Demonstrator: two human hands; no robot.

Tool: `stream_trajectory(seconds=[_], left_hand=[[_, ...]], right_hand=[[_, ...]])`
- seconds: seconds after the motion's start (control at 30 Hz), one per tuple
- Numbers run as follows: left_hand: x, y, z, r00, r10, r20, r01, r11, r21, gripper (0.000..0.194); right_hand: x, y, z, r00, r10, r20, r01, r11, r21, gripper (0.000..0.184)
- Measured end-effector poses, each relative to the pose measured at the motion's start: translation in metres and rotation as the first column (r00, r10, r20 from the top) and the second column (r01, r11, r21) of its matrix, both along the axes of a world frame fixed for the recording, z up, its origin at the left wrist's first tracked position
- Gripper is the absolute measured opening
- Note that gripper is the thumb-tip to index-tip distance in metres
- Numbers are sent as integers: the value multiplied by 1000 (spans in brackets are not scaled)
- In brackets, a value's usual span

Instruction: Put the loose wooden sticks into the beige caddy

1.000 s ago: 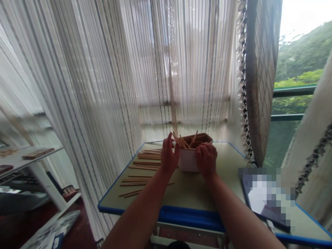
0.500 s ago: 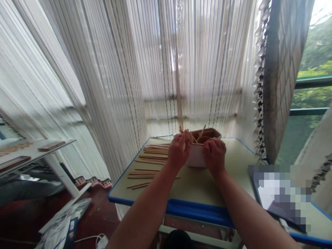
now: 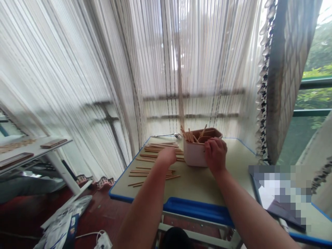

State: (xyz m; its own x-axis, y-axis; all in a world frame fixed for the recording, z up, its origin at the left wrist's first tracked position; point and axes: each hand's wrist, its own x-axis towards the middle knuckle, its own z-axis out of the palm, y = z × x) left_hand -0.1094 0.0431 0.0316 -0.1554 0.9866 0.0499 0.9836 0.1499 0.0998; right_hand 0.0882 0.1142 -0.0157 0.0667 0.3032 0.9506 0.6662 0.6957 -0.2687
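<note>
A sheer striped curtain (image 3: 116, 69) hangs behind the table (image 3: 197, 183), blue-edged, with the pale, brown-rimmed box (image 3: 193, 155) upright toward its far side. The box looks the likeliest source of trouble: a harder pull on its near rim might tip it toward the person, and the sticks inside (image 3: 190, 136), fanned and leaning well above the rim, could spill out. The left forearm passes low across the near rows, so a sideways sweep might scatter them; round sticks (if they are round, which is hard to tell here) would probably roll.

Both arms reach forward from the near edge. The right hand (image 3: 216, 155) grips the box at its near right corner, fingers curled over the rim. The left hand (image 3: 167, 156) is angled down among the sticks on the table (image 3: 151, 150), left of the box, back upward; its fingers are hidden, so I cannot tell whether it is closed on anything.

A metal spoon (image 3: 177, 136) lies along the far edge, just left of the box. Thinnest of all, the loose sticks lie in rough rows, mostly side to side, the nearest ones slanting.
</note>
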Motion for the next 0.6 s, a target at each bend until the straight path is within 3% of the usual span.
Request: stream_trajectory(seconds=[0.27,0.6], left_hand=[[1,1,-3,997,-31,-77,21,992,-128,29],[-1,15,-5,997,12,-76,-24,986,-167,30]], right_hand=[[-7,10,-2,1000,8,-10,-8,1000,-18,16],[-18,21,-3,1000,-5,-7,5,1000,-29,18]])
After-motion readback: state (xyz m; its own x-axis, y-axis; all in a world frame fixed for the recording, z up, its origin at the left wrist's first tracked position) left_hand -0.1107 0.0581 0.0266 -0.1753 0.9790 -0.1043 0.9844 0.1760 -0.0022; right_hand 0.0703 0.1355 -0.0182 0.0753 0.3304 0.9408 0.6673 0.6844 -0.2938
